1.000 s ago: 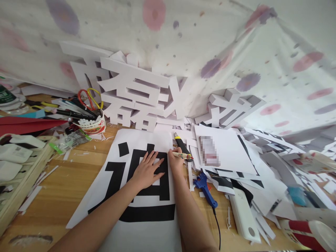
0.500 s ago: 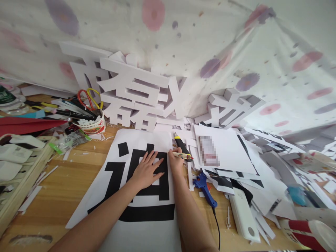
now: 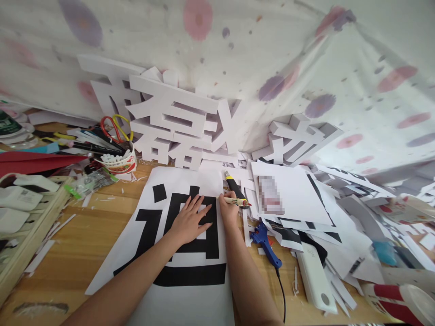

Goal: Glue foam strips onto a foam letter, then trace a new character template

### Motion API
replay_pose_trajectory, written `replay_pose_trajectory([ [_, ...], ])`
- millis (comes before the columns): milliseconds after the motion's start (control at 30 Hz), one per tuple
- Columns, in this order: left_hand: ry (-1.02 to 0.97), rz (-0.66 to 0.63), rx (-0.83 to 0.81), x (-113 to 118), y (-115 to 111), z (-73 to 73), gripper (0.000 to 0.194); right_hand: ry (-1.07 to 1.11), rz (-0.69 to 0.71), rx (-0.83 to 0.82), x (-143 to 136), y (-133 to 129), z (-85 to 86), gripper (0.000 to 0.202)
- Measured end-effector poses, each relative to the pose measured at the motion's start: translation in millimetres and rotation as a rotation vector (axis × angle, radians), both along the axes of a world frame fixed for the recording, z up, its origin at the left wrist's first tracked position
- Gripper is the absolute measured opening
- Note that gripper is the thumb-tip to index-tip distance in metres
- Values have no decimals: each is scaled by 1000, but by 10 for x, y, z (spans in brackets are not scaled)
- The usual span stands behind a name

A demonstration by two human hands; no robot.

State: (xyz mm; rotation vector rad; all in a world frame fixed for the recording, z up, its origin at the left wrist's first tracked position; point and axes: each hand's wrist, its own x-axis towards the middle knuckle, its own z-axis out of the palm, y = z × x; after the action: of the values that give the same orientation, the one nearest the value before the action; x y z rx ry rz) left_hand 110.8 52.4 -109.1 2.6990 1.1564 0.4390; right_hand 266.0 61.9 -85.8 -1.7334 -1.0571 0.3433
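Observation:
A white paper sheet (image 3: 112, 253) printed with a large black Chinese character lies on the wooden table. My left hand (image 3: 190, 220) rests flat on the character, its fingers spread. At the sheet's right edge, my right hand (image 3: 229, 209) grips a white pen (image 3: 235, 200), whose tip points left at the top right corner of the black print. The pen's back end shows red and sticks out to the right. Just behind that hand lies a black and yellow utility knife (image 3: 234, 184).
White foam characters (image 3: 183, 113) stand along the back. A blue glue gun (image 3: 267, 244), stacked white sheets (image 3: 295, 190) and a white power bank (image 3: 316, 278) lie on the right. A cup with scissors (image 3: 118, 160) stands at left, near a pale crate (image 3: 34, 244).
The pen's back end has tipped very slightly. Both hands and the sheet stay practically where they were.

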Motion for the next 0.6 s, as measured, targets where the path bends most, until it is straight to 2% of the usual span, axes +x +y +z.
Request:
replay_pose_trajectory([
  [600,-3,-2,-6,-7,-4,12,58,-6,5,-2,22,-7,-46,13],
])
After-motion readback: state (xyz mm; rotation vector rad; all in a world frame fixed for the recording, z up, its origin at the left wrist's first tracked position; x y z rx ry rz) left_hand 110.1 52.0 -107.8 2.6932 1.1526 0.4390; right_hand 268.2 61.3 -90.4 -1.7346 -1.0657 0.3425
